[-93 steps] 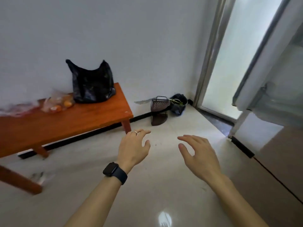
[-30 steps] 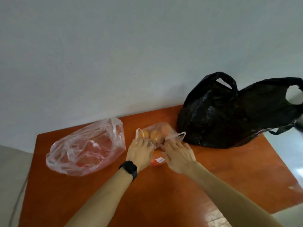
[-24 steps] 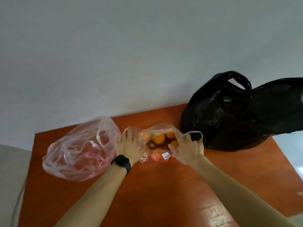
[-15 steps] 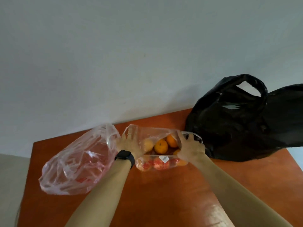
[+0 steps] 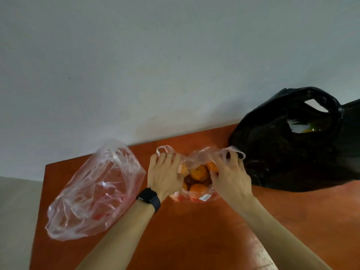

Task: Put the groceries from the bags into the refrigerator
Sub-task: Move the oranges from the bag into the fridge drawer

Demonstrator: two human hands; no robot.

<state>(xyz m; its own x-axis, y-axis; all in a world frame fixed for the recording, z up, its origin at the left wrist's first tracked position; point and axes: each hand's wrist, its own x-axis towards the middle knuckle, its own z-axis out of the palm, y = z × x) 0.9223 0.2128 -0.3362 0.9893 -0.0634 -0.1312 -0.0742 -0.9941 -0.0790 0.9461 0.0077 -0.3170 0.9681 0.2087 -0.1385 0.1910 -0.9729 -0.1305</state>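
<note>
On the table (image 5: 194, 240), near its far edge, both hands held the mouth of the fruit bag (image 5: 202, 155). Both forearms reached forward from the lower edge of the view and converged on the bag.

Left hand (image 5: 165, 176): palm down, back toward the camera, fingers curled over the bag's left rim and gripping the plastic. One handle loop (image 5: 161, 149) stood up just beyond the fingertips. A ring (image 5: 169, 155) sat on one finger and a black watch (image 5: 149, 196) on the wrist.

Right hand (image 5: 231, 178): palm down, fingers curled tight on the right rim, with the second loop (image 5: 238, 152) bunched at the fingertips.

Neither hand was spread wide. Each was closed on plastic, and the bag's mouth stood open between them.

Fruit bag: it rested on the table. Several oranges (image 5: 198, 172) showed in the gap between the hands, piled against one another. A darker round item lay partly hidden among them, and its kind could not be told. A white label (image 5: 205, 197) lay on the near side of the bag, beside red print.

Clear bag (image 5: 93, 191): it lay on its side just left of the left wrist, crumpled and puffed. Red print showed through it, and any contents could not be made out.

Black bag (image 5: 282, 152): it slumped at the table's far right, just beside the right hand — whether the two touched could not be told. Its handle hole showed something white, yellow and green inside, too small to identify.
</note>
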